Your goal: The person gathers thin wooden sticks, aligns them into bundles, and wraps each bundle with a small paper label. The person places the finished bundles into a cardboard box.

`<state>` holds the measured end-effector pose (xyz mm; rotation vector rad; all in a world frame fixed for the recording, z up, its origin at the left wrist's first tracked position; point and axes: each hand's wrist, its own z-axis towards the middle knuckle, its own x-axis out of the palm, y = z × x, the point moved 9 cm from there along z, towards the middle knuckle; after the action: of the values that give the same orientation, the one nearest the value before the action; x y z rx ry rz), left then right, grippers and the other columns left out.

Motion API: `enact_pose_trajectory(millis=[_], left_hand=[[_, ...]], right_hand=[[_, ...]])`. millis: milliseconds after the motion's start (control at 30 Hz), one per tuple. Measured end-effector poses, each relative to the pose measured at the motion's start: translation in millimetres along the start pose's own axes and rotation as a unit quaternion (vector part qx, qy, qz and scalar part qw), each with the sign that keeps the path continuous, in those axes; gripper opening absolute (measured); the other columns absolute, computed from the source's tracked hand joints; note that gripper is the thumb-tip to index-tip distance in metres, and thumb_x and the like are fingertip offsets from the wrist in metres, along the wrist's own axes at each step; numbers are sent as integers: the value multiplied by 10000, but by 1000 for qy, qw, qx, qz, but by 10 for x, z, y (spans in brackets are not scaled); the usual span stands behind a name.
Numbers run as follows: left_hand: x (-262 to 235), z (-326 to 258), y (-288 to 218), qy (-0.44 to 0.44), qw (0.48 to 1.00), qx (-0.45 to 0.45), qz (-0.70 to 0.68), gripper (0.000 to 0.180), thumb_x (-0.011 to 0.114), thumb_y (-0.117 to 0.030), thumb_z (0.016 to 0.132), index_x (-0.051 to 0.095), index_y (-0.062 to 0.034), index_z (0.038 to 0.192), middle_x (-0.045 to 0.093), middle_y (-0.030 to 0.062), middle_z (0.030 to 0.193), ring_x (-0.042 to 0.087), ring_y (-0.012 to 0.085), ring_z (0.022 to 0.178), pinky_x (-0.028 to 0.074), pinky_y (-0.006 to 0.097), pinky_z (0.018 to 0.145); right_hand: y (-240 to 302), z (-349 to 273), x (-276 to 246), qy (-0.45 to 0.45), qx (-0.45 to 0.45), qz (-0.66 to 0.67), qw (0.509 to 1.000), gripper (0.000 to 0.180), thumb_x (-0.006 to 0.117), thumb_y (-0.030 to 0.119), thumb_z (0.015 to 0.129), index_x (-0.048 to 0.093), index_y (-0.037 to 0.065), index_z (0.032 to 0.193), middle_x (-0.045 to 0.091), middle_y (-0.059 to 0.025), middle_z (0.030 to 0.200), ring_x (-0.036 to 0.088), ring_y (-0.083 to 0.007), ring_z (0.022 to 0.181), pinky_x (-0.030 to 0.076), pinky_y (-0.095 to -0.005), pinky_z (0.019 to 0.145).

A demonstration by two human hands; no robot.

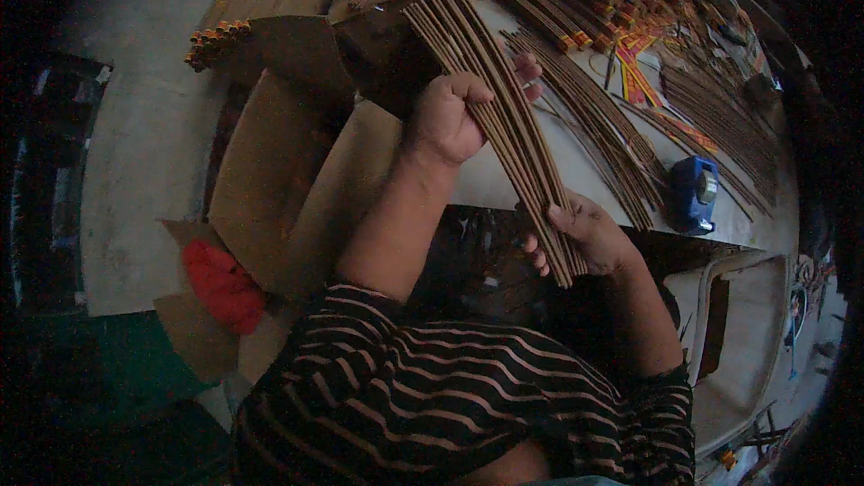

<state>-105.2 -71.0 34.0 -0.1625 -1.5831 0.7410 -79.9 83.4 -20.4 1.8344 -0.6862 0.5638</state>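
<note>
A flat bundle of thin brown incense sticks (529, 157) slants across in front of me, its upper end leaning to the left. Around its upper part closes my left hand (453, 115), thumb across the front and fingertips showing past the far side. My right hand (589, 232) grips the same bundle near its lower end. To the right of the bundle, more loose incense sticks (605, 130) lie on the white table (481, 187). A blue tape dispenser (693, 195) stands at the table's near edge, beside those sticks.
An open cardboard box (261, 157) stands left of the table, with a red cloth-like item (220, 283) below it. Banded bundles (531, 4) and red-yellow paper strips (634, 76) cover the table's far side. A pale chair (751, 328) is at the right.
</note>
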Motion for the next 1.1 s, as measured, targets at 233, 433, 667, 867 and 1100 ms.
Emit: enact_pose_trajectory(millis=[233, 433, 667, 867, 1100], left_hand=[[-101, 5, 32, 28, 1000, -12, 1, 643, 467, -14, 534, 408, 56, 1170, 423, 230, 1220, 377, 347, 1172, 275, 481, 1010], [-162, -22, -5, 21, 999, -20, 13, 720, 479, -35, 524, 326, 96, 1215, 402, 226, 1241, 367, 344, 1181, 282, 463, 1012], [-198, -82, -44, -10, 999, -1, 32, 726, 478, -21, 512, 328, 88, 1214, 402, 228, 1239, 366, 362, 1175, 298, 484, 999], [-136, -113, -85, 21, 999, 21, 39, 725, 456, -1, 504, 346, 48, 1218, 398, 228, 1245, 356, 370, 1182, 302, 496, 990], [-159, -126, -84, 27, 999, -1, 29, 716, 467, 5, 524, 341, 42, 1228, 397, 219, 1251, 367, 362, 1178, 317, 495, 979]], right_hand=[[-50, 62, -47, 6, 20, 68, 997, 364, 431, 263, 890, 387, 1, 1138, 573, -195, 897, 598, -278, 759, 518, -372, 658], [-49, 139, -18, 3, 5, 81, 997, 451, 466, 342, 862, 362, -1, 1135, 562, -223, 902, 601, -295, 743, 525, -402, 627], [-51, 159, 13, 9, -1, 55, 998, 469, 457, 354, 864, 348, 1, 1152, 560, -232, 915, 600, -296, 760, 522, -386, 637], [-61, 141, 31, 9, 7, 64, 998, 430, 416, 312, 891, 361, 4, 1185, 566, -204, 956, 598, -271, 793, 512, -369, 686], [-37, 163, 35, -2, -3, 20, 1000, 356, 507, 210, 855, 409, 5, 1129, 586, -169, 924, 604, -233, 770, 516, -335, 664]])
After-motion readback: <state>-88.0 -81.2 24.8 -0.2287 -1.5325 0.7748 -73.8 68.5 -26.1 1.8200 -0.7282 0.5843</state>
